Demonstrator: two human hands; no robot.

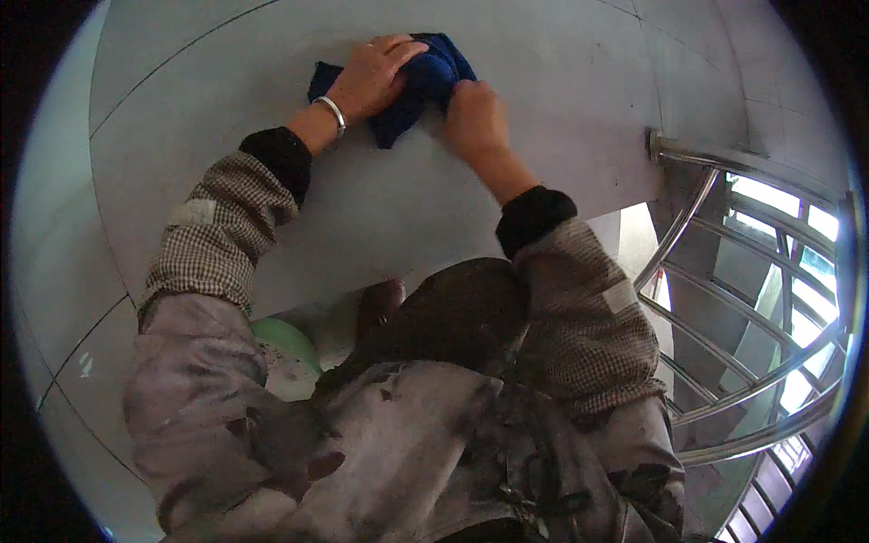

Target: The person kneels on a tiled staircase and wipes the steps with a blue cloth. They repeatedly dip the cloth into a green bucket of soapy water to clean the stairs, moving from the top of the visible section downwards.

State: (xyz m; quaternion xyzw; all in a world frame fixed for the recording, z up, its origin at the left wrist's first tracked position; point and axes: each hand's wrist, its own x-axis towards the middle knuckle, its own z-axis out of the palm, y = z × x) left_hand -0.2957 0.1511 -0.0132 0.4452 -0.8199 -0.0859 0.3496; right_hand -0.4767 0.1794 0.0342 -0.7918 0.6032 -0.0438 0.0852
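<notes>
A dark blue cloth [431,75] lies bunched on a pale, smooth tiled surface [380,210] near the top of the view. My left hand [372,78], with a silver bangle at the wrist, rests on the cloth's left part, its fingers reaching over the top. At the cloth's right edge, my right hand [477,115] is closed in a fist and grips the fabric. Both arms stretch forward in checked sleeve covers with black cuffs.
A metal railing [719,305] with several bars stands on the right, beside an opening with bright windows beyond. A green basin [288,343] is partly hidden below my left arm. Dark joint lines cross the pale tiles at the left.
</notes>
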